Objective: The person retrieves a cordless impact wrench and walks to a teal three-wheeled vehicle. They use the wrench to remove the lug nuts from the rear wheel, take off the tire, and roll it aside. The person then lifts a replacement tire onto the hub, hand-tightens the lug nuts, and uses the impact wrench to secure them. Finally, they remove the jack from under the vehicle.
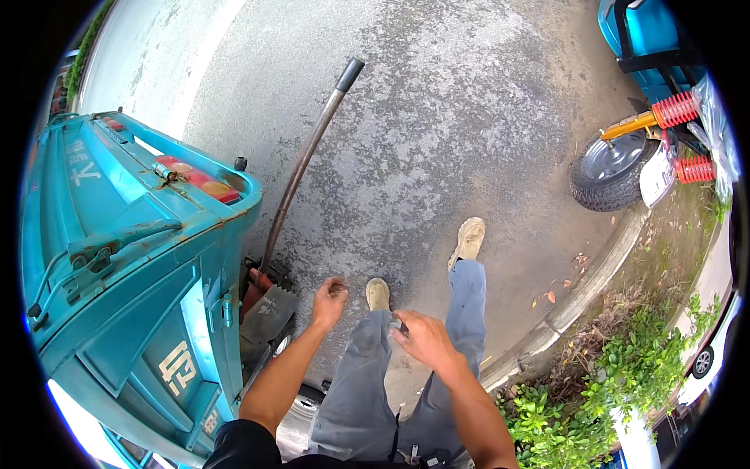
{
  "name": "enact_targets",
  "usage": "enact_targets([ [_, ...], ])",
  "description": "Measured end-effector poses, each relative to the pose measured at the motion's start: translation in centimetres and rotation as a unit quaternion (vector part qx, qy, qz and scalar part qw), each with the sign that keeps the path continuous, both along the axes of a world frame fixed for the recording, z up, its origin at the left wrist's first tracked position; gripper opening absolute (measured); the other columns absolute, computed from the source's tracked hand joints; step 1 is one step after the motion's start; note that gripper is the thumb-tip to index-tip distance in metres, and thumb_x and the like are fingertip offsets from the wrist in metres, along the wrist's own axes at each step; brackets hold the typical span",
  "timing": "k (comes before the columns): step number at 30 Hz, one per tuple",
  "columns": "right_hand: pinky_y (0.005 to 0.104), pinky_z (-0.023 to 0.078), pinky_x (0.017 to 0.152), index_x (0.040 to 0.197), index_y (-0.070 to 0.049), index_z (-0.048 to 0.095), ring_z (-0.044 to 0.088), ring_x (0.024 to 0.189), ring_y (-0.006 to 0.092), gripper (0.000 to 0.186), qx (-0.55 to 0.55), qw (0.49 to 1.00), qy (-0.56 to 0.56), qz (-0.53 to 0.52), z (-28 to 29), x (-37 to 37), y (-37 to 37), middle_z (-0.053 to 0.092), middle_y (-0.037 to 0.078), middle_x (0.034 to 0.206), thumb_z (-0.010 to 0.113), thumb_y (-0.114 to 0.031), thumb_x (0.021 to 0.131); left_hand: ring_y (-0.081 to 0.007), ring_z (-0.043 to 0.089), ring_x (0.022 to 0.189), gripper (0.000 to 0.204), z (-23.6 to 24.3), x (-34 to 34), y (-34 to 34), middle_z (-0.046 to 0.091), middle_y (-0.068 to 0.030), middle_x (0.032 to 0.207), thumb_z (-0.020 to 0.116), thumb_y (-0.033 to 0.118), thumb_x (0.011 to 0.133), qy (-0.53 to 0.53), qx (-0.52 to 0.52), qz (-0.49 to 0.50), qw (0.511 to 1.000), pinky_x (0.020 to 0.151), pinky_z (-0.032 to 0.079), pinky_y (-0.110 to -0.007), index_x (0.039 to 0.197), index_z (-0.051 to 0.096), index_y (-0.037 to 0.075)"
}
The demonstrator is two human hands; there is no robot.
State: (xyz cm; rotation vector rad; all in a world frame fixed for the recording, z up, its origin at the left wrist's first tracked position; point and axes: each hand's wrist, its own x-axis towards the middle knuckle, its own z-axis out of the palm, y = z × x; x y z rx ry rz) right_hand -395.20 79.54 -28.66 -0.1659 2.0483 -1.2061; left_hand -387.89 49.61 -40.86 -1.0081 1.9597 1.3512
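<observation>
Curling loosely, the left hand gripped nothing; the right hand hung half-open, equally empty, above grey trousers.
Nearest the left hand stood a long, curved metal jack handle, rubber-gripped, beside the rusty teal cart on rough asphalt.

Bright, even daylight with soft shadows, a glare patch upper left, sharp focus, edges bent by fisheye.

one head-worn fisheye view looks steeply down at the pavement, seemingly from standing height; forearms enter from the lower edge.
</observation>
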Motion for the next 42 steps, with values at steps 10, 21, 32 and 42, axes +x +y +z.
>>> enact_targets([
  [10,0.0464,0.057,0.086,0.122,-0.001,0.068,0.071,0.1,0.0382,0.038,0.146,0.976,0.079,0.144,4.5,-35.9,8.5,0.072,0.018,0.112,0.077,-0.016,0.088,-0.0171,0.069,0.096,0.033,12.5,-10.1,6.7,0.069,-0.011,0.108,0.064,0.0,0.096,-0.013,-0.019,0.245,0.969,0.086,0.06,-0.031,0.128,0.058,-0.003],
  [21,0.0504,0.036,0.12,0.152,-0.006,0.047,0.043,0.145,0.0378,0.072,0.086,0.866,0.184,0.456,-5.1,-58.9,-15.3,0.047,0.019,0.156,0.077,-0.023,0.089,-0.0173,0.069,0.099,0.037,10.6,-30.9,12.2,0.068,-0.0125,0.111,0.067,0.002,0.097,0.037,0.091,0.513,0.853,0.088,0.059,-0.03,0.131,0.054,-0.004],
  [32,0.0453,0.061,0.068,0.132,0.005,0.062,0.075,0.089,0.0311,0.066,0.216,0.587,-0.347,0.698,-13.5,-63.7,-29.9,0.074,0.017,0.092,0.08,-0.04,0.087,-0.0262,0.07,0.105,0.051,5.9,-43.6,1.0,0.064,-0.0164,0.122,0.066,0.028,0.103,-0.014,0.106,0.728,0.677,0.089,0.058,-0.039,0.139,0.047,-0.003],
  [42,0.0361,0.053,0.05,0.127,0.003,0.054,0.064,0.06,0.0177,0.048,0.214,0.605,-0.528,0.557,-11.2,-60.4,-31.3,0.065,0.011,0.083,0.075,-0.024,0.094,-0.0209,0.067,0.099,0.025,4.6,-47.7,-2.4,0.065,-0.0078,0.105,0.064,0.016,0.102,-0.013,0.082,0.83,0.551,0.093,0.056,-0.043,0.121,0.053,0.003],
])
